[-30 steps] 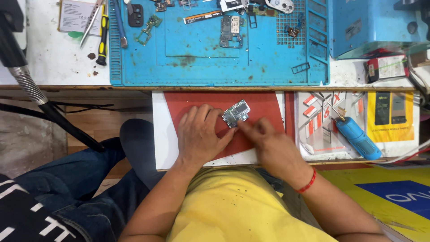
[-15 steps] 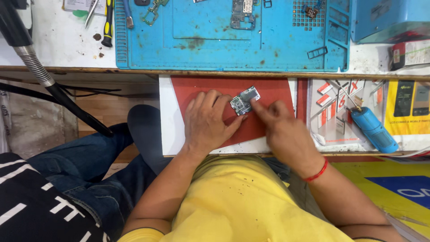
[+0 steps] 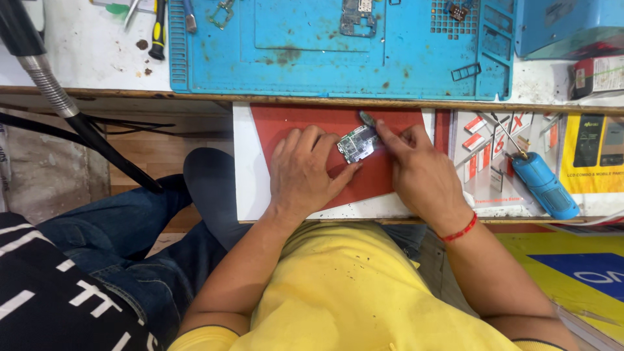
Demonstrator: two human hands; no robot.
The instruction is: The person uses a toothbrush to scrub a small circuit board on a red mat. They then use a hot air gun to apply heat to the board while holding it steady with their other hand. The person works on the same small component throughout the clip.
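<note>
The left hand [image 3: 304,174] lies flat and open, pinning a small silver-green circuit board [image 3: 355,144] on the red mat [image 3: 305,120]. The right hand [image 3: 419,175] pinches thin metal tweezers [image 3: 368,118] at the board's edge. If the tweezers slip, they could scratch the board or flick it off the mat.

There is a single view, from a camera worn on the person's head and pointed almost straight down. It sits close: the yellow shirt [image 3: 364,299] fills the bottom centre of the frame, with both forearms running up from it to the hands at mid-frame. The far side of the scene lies at the top, where the desk [image 3: 97,58] and its blue work mat [image 3: 338,52] run across the upper edge. A pulled-out shelf with a red mat [image 3: 312,123] takes the centre. The lower left of the frame looks past the shelf to the jeans [image 3: 130,253] and the floor. No second view shares the scene.
</note>
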